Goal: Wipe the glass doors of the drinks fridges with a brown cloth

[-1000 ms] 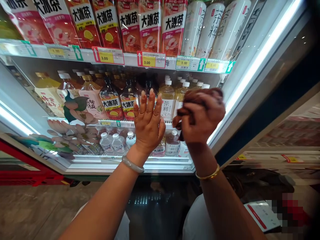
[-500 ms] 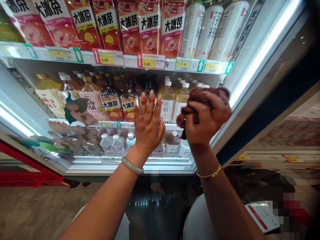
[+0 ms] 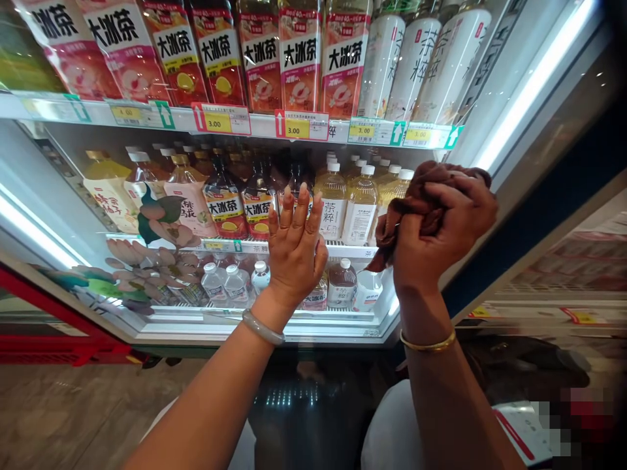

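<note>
My left hand (image 3: pixel 295 251) lies flat with fingers spread against the glass door (image 3: pixel 73 215) of a drinks cooler, in front of dark iced-tea bottles (image 3: pixel 226 205). My right hand (image 3: pixel 443 232) is closed around a bunched brown cloth (image 3: pixel 421 189), pressed to the glass near the door's right edge, beside pale tea bottles (image 3: pixel 360 202). A grey bangle is on my left wrist and a gold one on my right.
The top shelf carries pink and red iced-tea bottles (image 3: pixel 298 59) and white bottles (image 3: pixel 416 65) above yellow price tags (image 3: pixel 297 126). Small water bottles (image 3: pixel 228 284) stand on the lowest shelf. A lit door frame (image 3: pixel 529 85) runs along the right. A red base (image 3: pixel 59 326) sits low left.
My right hand with the cloth has moved right and slightly up along the glass. My left hand has stayed flat on the door; the view has shifted a little.
</note>
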`<state>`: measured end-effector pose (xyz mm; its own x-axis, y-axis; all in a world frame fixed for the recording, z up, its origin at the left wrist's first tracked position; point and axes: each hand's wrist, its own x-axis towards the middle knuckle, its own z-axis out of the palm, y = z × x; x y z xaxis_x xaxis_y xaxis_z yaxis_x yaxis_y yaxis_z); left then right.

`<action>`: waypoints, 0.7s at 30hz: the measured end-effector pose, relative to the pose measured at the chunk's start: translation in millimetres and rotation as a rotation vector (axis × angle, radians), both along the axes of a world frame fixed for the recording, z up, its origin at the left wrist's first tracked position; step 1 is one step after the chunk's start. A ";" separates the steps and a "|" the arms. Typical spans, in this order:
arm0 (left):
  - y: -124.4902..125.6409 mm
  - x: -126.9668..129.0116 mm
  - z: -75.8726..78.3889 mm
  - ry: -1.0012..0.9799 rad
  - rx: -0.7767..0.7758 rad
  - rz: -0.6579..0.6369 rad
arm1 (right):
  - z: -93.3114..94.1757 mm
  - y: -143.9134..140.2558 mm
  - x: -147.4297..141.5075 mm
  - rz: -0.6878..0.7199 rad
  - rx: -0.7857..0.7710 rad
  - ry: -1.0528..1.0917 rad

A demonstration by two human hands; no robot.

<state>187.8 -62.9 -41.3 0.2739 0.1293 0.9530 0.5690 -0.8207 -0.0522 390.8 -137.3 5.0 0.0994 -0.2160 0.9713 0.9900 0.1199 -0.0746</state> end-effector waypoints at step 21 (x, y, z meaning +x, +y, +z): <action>0.9 0.0 -1.8 0.003 -0.008 0.007 | -14.9 7.4 -33.3 0.031 -0.070 -0.096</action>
<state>187.8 -61.9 -43.0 0.2755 0.1387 0.9512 0.5746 -0.8171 -0.0473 357.4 -129.9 -9.9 0.0110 -0.1457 0.9893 0.9888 0.1487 0.0109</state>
